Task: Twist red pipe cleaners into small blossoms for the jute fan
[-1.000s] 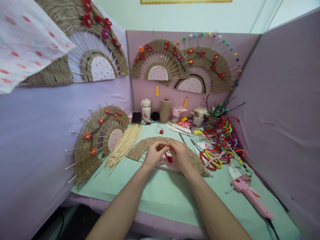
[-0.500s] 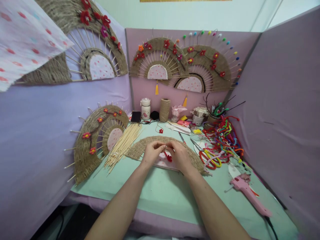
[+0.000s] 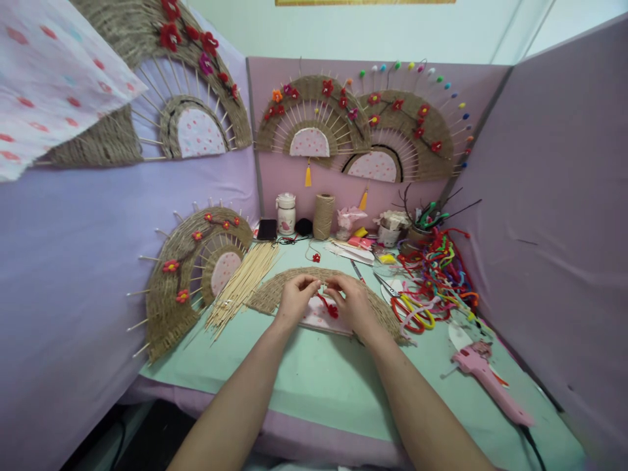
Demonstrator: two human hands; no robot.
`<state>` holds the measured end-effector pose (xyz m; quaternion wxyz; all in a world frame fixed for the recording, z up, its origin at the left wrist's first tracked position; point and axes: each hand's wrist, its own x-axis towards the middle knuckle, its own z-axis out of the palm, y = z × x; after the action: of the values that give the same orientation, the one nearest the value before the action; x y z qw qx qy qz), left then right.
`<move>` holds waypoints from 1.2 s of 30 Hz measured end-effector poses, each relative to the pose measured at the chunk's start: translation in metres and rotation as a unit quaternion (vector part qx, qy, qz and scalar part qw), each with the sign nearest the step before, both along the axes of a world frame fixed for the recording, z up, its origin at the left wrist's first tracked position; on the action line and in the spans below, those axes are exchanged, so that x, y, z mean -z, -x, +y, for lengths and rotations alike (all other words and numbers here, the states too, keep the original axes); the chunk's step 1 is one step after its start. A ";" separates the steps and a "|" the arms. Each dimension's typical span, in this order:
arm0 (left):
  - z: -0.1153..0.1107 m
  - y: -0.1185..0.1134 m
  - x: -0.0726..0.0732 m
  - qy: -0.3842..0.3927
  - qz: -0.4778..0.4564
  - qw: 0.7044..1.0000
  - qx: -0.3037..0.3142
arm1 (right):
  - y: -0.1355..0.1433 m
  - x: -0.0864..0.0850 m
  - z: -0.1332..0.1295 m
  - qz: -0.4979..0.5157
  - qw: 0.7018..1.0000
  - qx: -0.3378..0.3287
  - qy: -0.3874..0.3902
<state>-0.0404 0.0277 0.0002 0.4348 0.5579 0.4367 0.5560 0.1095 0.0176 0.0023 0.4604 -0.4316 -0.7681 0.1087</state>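
Observation:
Both my hands are over a semicircular twine fan (image 3: 272,288) lying on the table, its inner half-disc (image 3: 314,315) covered in spotted cloth. My left hand (image 3: 296,301) is closed in a pinch, thumb against forefinger. Opposite it, my right hand (image 3: 350,302) pinches too, its fingertips a small gap from the left ones. A tiny pale bit shows at the fingertips; what each pinch holds is too small to name. Just below the fingers is a red fuzzy-wire flower (image 3: 332,311), its curved red stem reaching up toward my left fingertips.
Bamboo sticks (image 3: 243,281) lie left of the fan. Scissors (image 3: 409,311) and tangled pipe cleaners (image 3: 441,268) are at the right, with a pink glue gun (image 3: 493,386) nearer me. A twine spool (image 3: 323,217) and a white jar (image 3: 286,214) stand behind. Finished fans (image 3: 314,85) hang on the partition.
My fingertips, close together before, have drawn slightly apart. More of the red stem shows between my hands. The fan and the other things on the table stay where they were.

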 end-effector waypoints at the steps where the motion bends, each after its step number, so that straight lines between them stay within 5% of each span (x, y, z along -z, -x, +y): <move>1: 0.001 0.000 0.001 -0.005 -0.004 1.000 -0.005 | 0.000 0.000 0.000 0.001 1.000 -0.007 -0.003; 13: -0.001 -0.003 0.001 0.001 0.010 1.000 -0.009 | -0.002 -0.005 0.001 0.014 0.999 0.030 -0.002; 16: -0.006 -0.007 0.001 -0.027 0.129 0.991 -0.011 | -0.007 -0.007 0.003 0.068 0.994 0.081 0.008; 20: -0.019 -0.016 0.002 -0.103 0.347 0.932 -0.010 | -0.009 -0.008 0.004 0.099 0.991 0.091 0.018; 24: -0.023 -0.019 0.005 -0.114 0.418 0.901 0.012 | -0.007 -0.008 0.003 0.098 0.992 0.080 0.020; 27: -0.018 -0.015 0.007 -0.113 0.379 0.918 0.033 | -0.007 -0.009 0.002 0.102 0.991 0.084 0.022; 32: -0.008 -0.007 0.002 -0.097 0.164 0.981 -0.045 | -0.006 -0.012 0.001 0.161 0.983 0.061 0.064; 36: -0.009 -0.004 -0.003 -0.106 0.078 0.988 -0.077 | 0.000 -0.012 -0.002 0.226 0.967 -0.003 0.121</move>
<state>-0.0364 0.0190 0.0033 0.2931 0.6074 0.4494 0.5858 0.1096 0.0161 0.0144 0.5660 -0.4457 -0.6267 0.2972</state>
